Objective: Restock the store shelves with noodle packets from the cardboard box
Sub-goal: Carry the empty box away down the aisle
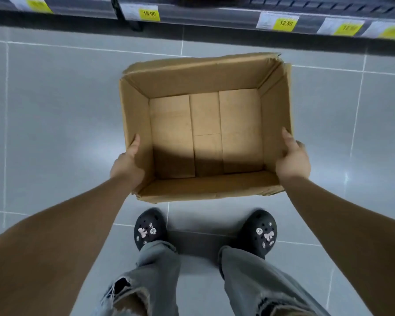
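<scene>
An open brown cardboard box (137, 106) is held above the grey tiled floor, and its inside shows only bare cardboard. No noodle packet is in view. My left hand (128, 164) grips the box's left wall near the front corner, thumb along the rim. My right hand (292, 159) grips the right wall the same way, thumb on the rim and fingers hidden outside the box. The store shelf edge (214, 14) runs along the top of the view, beyond the box.
Yellow and white price tags (149, 13) hang along the shelf edge. A dark shelf post (132, 23) stands at the upper left. My two feet in black clogs (149, 229) stand on the tiled floor (55, 133) just behind the box.
</scene>
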A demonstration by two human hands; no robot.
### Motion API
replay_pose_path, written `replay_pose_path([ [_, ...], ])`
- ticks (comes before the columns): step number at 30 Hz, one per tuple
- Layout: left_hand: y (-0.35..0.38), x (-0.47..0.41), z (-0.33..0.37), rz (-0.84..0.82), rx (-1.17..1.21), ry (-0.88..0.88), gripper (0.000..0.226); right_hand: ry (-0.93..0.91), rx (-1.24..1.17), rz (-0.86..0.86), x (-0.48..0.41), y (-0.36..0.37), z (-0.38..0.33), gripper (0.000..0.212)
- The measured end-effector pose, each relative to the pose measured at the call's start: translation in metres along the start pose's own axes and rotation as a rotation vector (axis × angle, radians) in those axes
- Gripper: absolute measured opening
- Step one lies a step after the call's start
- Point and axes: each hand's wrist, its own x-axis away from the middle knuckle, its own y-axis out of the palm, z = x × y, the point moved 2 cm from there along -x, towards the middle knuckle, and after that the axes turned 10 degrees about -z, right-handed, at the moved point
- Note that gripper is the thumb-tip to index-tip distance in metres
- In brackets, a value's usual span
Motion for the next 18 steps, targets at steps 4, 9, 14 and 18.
replay_pose_path([
  [4,-0.014,0.022,0.009,-0.002,-0.050,-0.017,0.093,-0.027,0.115,0.005,0.017,-0.024,-0.002,0.082],
  [9,-0.034,0.089,0.030,-0.048,-0.080,0.023,0.095,0.052,0.099,-0.008,0.087,-0.080,0.005,0.078],
  [14,-0.077,0.184,0.072,0.048,-0.274,0.182,0.077,0.164,-0.039,0.087,0.195,-0.157,0.011,0.076],
  [18,-0.120,0.256,0.107,0.094,-0.389,0.361,0.069,0.251,-0.190,0.182,0.289,-0.210,0.012,0.072],
])
